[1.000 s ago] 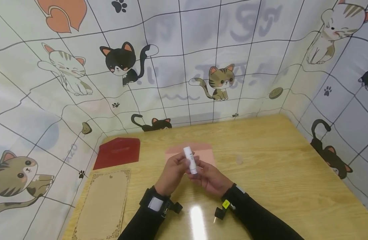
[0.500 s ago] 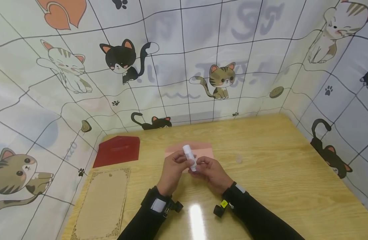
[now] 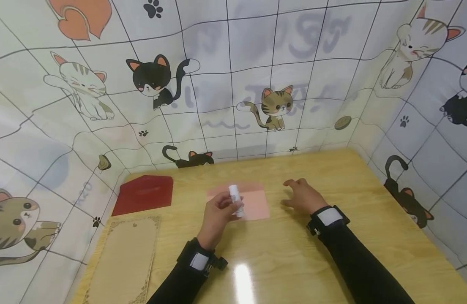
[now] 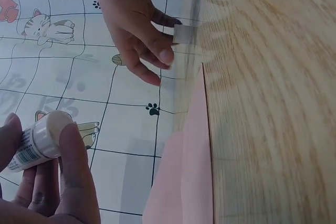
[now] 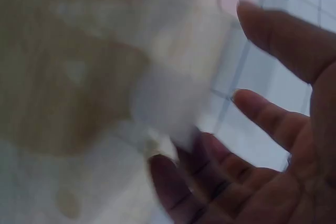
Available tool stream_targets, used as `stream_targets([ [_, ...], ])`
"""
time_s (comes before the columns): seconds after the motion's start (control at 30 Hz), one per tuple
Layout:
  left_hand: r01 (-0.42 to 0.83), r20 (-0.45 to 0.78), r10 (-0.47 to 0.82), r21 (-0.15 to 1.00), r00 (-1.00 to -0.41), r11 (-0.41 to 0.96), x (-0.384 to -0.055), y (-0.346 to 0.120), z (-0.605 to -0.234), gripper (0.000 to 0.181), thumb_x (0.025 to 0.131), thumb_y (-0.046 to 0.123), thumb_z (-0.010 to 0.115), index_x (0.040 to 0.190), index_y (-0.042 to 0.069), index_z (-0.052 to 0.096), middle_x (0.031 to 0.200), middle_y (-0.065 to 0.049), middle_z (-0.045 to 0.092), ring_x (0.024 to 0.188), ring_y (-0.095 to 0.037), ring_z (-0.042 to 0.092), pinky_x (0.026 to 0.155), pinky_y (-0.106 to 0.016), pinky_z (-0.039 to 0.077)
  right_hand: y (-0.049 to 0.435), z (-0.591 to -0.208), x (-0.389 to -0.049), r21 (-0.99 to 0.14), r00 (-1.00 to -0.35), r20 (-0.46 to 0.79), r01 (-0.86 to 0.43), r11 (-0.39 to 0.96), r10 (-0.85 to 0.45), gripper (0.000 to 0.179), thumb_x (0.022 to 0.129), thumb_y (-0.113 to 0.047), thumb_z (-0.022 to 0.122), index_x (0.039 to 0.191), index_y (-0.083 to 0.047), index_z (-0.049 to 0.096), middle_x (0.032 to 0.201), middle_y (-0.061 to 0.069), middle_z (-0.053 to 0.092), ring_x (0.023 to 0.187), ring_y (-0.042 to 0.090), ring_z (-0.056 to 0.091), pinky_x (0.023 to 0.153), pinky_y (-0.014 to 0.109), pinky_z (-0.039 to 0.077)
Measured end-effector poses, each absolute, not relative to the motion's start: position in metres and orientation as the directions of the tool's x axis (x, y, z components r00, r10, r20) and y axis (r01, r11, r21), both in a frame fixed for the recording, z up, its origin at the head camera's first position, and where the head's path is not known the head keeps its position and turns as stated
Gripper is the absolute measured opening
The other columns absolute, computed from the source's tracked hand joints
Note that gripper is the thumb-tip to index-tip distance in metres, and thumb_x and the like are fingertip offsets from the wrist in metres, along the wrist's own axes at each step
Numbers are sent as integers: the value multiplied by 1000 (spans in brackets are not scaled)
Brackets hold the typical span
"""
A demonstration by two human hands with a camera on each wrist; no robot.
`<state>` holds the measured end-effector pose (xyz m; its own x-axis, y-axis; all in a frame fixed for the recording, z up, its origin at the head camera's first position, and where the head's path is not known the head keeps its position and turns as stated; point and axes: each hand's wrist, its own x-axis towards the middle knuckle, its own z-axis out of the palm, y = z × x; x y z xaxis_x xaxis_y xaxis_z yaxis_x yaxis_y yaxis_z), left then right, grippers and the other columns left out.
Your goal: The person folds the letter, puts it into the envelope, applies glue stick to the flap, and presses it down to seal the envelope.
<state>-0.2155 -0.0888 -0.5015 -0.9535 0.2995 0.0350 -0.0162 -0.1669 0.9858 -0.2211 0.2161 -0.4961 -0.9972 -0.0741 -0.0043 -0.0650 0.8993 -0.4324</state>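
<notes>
A white glue stick [image 3: 236, 200] with printed text and a barcode is pinched between the thumb and fingers of my left hand [image 3: 218, 213], above the pink envelope [image 3: 256, 204]. The left wrist view shows its pale end [image 4: 59, 123] facing the camera. My right hand [image 3: 303, 197] reaches out to the right of the envelope, thumb and fingers spread apart. Near its fingertips stands a small translucent cap-like piece [image 4: 185, 34]; the head view hides it behind the hand. It appears as a blurred whitish shape [image 5: 170, 98] in the right wrist view, with the thumb well away from it.
A dark red envelope [image 3: 143, 195] lies at the table's back left. In front of it is a beige sheet [image 3: 123, 257] with an ornate border. The wooden table [image 3: 370, 236] is enclosed by a cat-print cloth [image 3: 218, 97] behind and at both sides.
My right hand has left the glue stick and moved right to the small translucent piece, its fingers spreading. The left hand keeps holding the glue stick in nearly the same place.
</notes>
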Motion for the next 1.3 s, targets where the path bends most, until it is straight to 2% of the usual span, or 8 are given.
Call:
stream_targets([
  [0.07,-24,27,305,986,-952,-163,-216,-91,-504,43,84,22,78,122,8,64,122,-20,68,102,-30,66,77,-40,61,213,-504,-224,-440,-993,-58,-71,895,-107,63,86,-35,73,139,-9,51,131,30,50,103,37,59,82,56,54],
  [0.23,-19,36,322,986,-946,-165,-217,-92,-508,46,84,25,78,125,9,63,126,-22,65,105,-29,65,79,-41,60,206,-516,-227,-408,-994,42,-112,906,-104,45,84,-25,73,123,-6,62,113,21,64,94,31,61,81,51,54],
  [0.47,-2,49,321,988,-946,-157,-218,-89,-504,42,85,26,77,123,12,65,125,-20,66,104,-29,65,78,-39,60,213,-508,-212,-326,-994,-10,-103,940,-112,52,77,-36,82,116,-6,66,107,21,62,87,31,59,73,50,56],
  [0.6,11,58,312,988,-948,-151,-218,-88,-502,47,85,26,77,125,7,63,124,-19,67,104,-29,65,78,-39,60,216,-505,-210,-355,-988,23,-152,922,-154,35,80,-19,78,109,-3,67,95,15,67,86,28,60,77,47,55],
  [0.73,-2,39,318,992,-947,-127,-217,-88,-503,45,84,28,78,123,11,64,121,-11,70,105,-27,65,79,-38,60,207,-500,-208,-469,-975,101,-224,855,-200,33,85,-11,73,115,-5,63,101,13,68,89,25,62,78,46,55],
  [0.9,24,76,392,990,-917,-136,-215,-85,-506,38,88,25,74,123,15,65,119,-10,71,107,-28,63,84,-42,58,171,-472,-200,-630,-946,180,-322,707,-270,41,85,-17,75,120,-15,54,107,3,65,85,12,62,73,37,58],
  [1.1,90,133,467,989,-874,-114,-213,-81,-508,34,91,23,70,125,18,66,116,-12,69,104,-28,63,85,-38,55,141,-444,-188,-571,-879,334,-476,669,-341,31,86,-27,77,113,-21,64,105,-7,69,89,5,61,77,39,58],
  [1.3,131,143,486,990,-862,-57,-209,-81,-504,33,93,18,68,126,23,66,116,-6,68,104,-25,61,86,-44,56,138,-435,-184,-555,-830,415,-556,619,-374,37,86,-24,76,121,-20,64,114,-4,70,95,1,62,80,32,59],
])
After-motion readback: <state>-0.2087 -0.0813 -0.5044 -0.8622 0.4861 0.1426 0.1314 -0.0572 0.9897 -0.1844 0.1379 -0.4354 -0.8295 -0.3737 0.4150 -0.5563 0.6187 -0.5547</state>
